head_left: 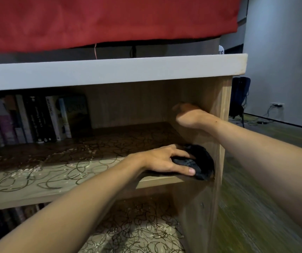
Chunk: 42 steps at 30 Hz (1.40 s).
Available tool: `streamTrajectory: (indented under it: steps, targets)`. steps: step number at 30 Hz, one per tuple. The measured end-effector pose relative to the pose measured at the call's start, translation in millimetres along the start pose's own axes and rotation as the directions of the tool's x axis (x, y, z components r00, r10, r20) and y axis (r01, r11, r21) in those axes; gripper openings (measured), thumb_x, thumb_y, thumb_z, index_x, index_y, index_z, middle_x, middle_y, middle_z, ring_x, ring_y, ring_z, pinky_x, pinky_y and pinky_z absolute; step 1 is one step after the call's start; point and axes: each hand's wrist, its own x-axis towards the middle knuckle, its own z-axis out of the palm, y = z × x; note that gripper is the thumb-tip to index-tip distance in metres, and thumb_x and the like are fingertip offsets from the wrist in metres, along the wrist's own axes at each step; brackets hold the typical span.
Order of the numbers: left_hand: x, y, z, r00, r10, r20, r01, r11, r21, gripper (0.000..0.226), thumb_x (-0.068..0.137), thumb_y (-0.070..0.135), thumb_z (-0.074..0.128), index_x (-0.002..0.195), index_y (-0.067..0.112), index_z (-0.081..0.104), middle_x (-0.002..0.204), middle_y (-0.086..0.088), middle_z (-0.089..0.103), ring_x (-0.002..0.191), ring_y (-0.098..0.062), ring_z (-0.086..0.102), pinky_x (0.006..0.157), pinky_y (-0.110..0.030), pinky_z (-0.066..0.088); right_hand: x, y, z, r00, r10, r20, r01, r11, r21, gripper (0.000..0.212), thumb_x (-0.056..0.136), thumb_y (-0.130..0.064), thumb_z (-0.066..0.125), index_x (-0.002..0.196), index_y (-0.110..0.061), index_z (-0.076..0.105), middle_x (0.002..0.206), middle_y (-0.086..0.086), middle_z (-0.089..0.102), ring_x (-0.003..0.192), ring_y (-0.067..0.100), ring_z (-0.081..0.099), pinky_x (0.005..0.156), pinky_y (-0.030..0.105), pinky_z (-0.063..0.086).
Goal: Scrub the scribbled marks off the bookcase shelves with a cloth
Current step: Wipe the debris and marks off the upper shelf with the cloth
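At shelf's point(55, 181) right corner — left hand point(162, 159) gripping cloth point(199, 161), right hand point(186, 115) bracing on side panel point(219, 110), grip unclear — could smear scribbles point(36, 179), not lift.

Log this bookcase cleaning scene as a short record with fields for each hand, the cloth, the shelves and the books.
left hand: the left hand grips the black fuzzy cloth and presses it on the shelf's right front corner
right hand: the right hand rests against the wooden side panel; its fingers are hidden
middle shelf: the wooden middle shelf is covered with dark looping scribbles
lower shelf: the lower shelf is scribbled too
books: the row of upright books stands at back left
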Motion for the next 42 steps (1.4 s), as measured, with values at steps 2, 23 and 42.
streamTrajectory:
  steps: [2, 23, 42]
  targets:
    - [-13, -1, 0, 0.994, 0.11, -0.024, -0.11, 0.994, 0.007, 0.054, 0.077, 0.053, 0.071, 0.128, 0.041, 0.054, 0.117, 0.013, 0.043, 0.119, -0.007, 0.041, 0.111, -0.03, 0.031, -2, 1, 2, 0.999, -0.014, 0.04, 0.015, 1.0, -0.004, 0.041, 0.094, -0.013, 0.047, 0.135, -0.017, 0.05, 0.141, 0.007, 0.047, 0.128, 0.024, 0.045, 0.1, 0.026, 0.037]
    - [-104, -78, -84, 0.79, -0.387, -0.476, -0.126, 0.657, -0.744, 0.038, 0.081, 0.051, 0.063, 0.106, 0.023, 0.066, 0.112, -0.002, 0.068, 0.112, -0.021, 0.061, 0.093, -0.039, 0.046, 9, -58, 56, 0.982, -0.018, 0.187, -0.143, 0.572, 0.808, 0.037, 0.087, -0.011, 0.066, 0.123, -0.004, 0.058, 0.118, 0.014, 0.064, 0.109, 0.028, 0.06, 0.093, 0.042, 0.049]
    - [-106, -117, -113, 0.723, -0.556, -0.41, -0.222, 0.376, -0.9, 0.03, 0.103, 0.04, 0.034, 0.113, 0.022, 0.056, 0.107, -0.01, 0.062, 0.102, -0.027, 0.059, 0.093, -0.044, 0.048, 74, -115, 103, 0.97, -0.241, 0.032, 0.178, 0.793, 0.583, 0.067, 0.077, 0.006, 0.068, 0.134, -0.021, 0.046, 0.119, 0.0, 0.058, 0.115, 0.019, 0.053, 0.081, 0.025, 0.045]
